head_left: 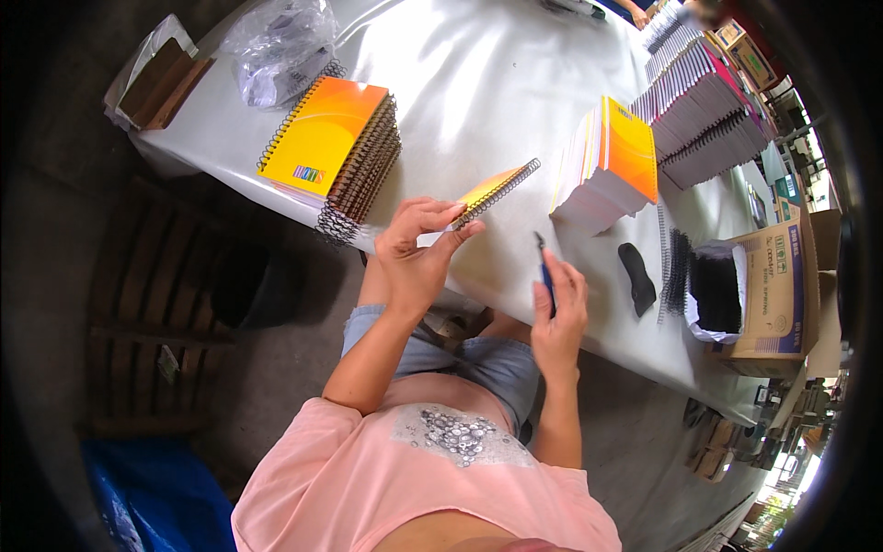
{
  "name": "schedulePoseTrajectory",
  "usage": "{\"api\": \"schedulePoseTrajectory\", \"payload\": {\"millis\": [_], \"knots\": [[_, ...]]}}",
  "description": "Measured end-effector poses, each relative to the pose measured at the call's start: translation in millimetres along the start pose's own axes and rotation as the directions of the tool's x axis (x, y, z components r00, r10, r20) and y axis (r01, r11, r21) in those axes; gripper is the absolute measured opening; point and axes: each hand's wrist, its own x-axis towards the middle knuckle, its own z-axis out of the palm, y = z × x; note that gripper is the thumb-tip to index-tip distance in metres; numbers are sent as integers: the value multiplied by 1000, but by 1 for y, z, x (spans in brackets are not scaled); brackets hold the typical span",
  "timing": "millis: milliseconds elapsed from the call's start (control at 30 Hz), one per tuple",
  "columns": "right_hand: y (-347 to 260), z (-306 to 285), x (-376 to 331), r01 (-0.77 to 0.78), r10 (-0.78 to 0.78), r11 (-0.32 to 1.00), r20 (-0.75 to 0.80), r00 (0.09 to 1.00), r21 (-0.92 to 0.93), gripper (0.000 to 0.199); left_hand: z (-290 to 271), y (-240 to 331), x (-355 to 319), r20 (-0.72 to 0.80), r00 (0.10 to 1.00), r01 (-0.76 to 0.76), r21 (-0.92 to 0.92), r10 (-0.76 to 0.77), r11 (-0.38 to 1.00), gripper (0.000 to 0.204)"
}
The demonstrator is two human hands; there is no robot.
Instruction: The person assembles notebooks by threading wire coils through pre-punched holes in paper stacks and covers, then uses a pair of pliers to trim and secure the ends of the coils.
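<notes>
Between the thumb and fingers of my left hand (423, 244) is a spiral notebook (495, 195) with a yellow-orange cover, tilted so its dark wire coil faces me. My right hand (559, 308) grips blue-handled pliers (545, 267), their dark tip pointing up, a little apart from the notebook. To the left stands a stack of coiled yellow-orange notebooks (336, 138) at the table edge. A stack of notebook pages with yellow-orange covers (616, 161), no coil showing on the near side, sits to the right.
Loose black coils (678, 271) and a black strap-like piece (636, 279) lie right, beside an open cardboard box (773, 285) with dark contents. Tall notebook stacks (704, 110) stand far right. A clear plastic bag (280, 46) and a brown carton (166, 83) are at the left on the white table (441, 101).
</notes>
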Motion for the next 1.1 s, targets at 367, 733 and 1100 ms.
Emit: {"api": "schedulePoseTrajectory", "payload": {"millis": [367,733,1100], "knots": [[-61,-4,19,314,-306,944,-85,948,98,33,-2,4,0,11,995,-103,32,103,994,27],[-38,-10,23,-164,-71,748,324,943,643,30,9,2,-3,-99,995,7,-251,-32,968,33],[0,-4,32,5,-6,920,0,1000,393,50,-1,51,-1,-31,951,244,-533,-307,810,21]]}}
